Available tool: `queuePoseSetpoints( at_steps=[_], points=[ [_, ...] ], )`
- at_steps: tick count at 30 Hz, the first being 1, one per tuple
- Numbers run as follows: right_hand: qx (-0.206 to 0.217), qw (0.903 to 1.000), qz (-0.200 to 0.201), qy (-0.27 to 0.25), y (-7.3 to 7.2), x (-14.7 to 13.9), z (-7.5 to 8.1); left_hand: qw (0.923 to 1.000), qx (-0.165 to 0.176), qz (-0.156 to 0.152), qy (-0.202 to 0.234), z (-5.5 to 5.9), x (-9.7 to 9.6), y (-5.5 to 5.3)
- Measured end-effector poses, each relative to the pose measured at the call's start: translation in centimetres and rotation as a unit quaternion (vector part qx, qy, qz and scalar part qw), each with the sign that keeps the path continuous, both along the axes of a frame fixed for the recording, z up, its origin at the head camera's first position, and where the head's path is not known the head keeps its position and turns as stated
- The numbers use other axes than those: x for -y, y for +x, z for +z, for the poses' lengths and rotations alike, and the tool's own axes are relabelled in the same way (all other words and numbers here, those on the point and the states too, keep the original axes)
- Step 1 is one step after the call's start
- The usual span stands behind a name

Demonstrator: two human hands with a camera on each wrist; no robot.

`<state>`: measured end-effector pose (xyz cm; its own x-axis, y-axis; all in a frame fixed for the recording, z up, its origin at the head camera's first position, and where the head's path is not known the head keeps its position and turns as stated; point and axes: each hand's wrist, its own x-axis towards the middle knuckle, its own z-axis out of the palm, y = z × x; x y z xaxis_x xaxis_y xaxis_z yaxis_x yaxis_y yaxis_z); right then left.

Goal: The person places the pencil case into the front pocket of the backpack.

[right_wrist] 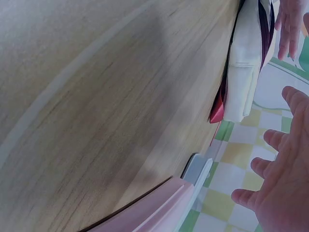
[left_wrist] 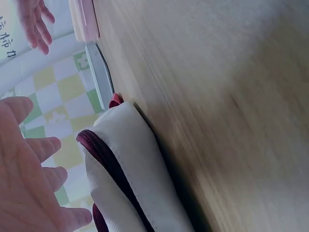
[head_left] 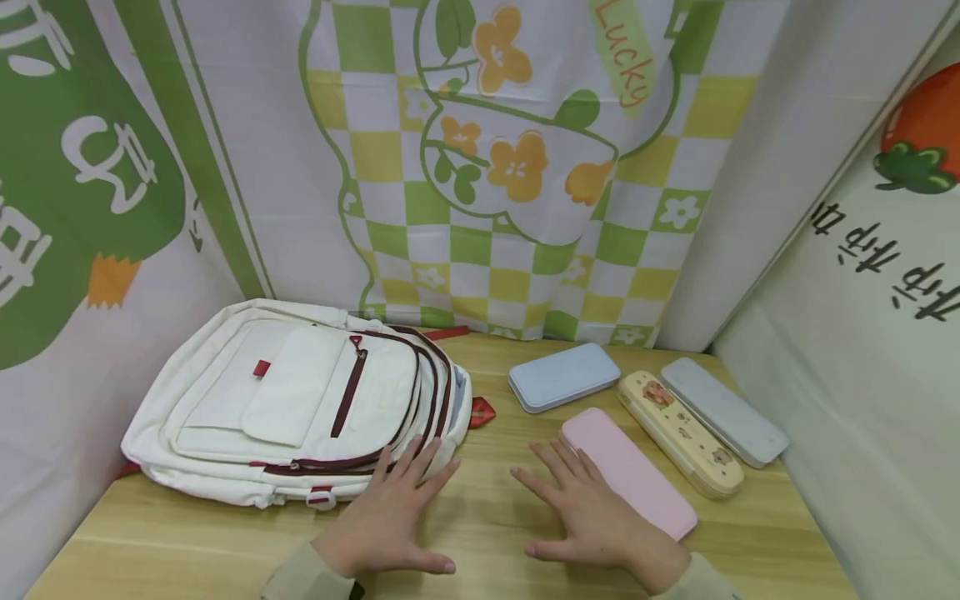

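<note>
Two hands (head_left: 386,523) (head_left: 596,521), fingers (left_wrist: 44,147) straight and spread, near one white backpack (head_left: 285,392), four slim cases (head_left: 564,377) (head_left: 628,471) (head_left: 681,435) (head_left: 723,412).

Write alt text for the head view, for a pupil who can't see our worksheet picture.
A person's left hand and right hand, fingers spread, are held out over a wooden table. A white backpack lies at left; at right lie four slim cases: a blue case, a pink case, a cream case and a grey case.
</note>
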<state>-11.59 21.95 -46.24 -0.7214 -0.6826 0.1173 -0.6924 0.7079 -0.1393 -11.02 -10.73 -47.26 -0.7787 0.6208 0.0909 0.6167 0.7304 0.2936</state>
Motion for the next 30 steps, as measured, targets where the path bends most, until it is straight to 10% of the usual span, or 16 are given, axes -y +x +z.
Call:
queuePoseSetpoints(
  at_steps=[22, 30],
  points=[
    [0.026, 0.9978, -0.034, -0.050, -0.2, -2.4, 0.7, 0.9880, -0.069, 0.087, 0.107, 0.9, 3.0, -2.3],
    [0.029, 0.9955, -0.064, -0.064, 0.0, -4.0, 0.9, 0.9719, 0.000, 0.165, 0.168, 2.2, 4.1, -2.6]
  ],
)
